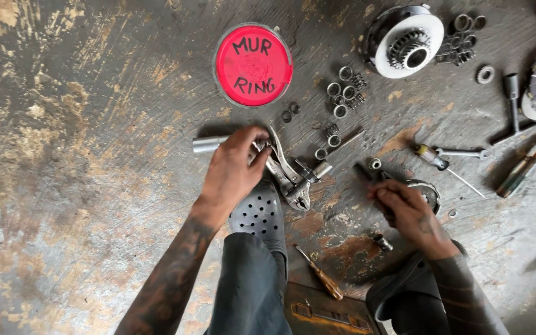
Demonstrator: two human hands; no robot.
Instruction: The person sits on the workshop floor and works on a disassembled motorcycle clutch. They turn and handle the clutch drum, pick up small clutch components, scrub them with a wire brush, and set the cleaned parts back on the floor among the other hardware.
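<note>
Even daylight, moderately bright; soft short shadows fall left of tools on the floor (82, 186). Mild glare on the red lid (254, 65). Wide-angle bending at edges, centre sharp, corners slightly soft

Both forearms bare and heavily tattooed down to the hands (234, 170), the one at 3 o'clock (407, 208) inked on its back too, dark grey trousers (249, 285) at 6 o'clock, and grey perforated clogs, one (260, 214) at centre, the other (404, 298) at 5 o'clock.
</note>
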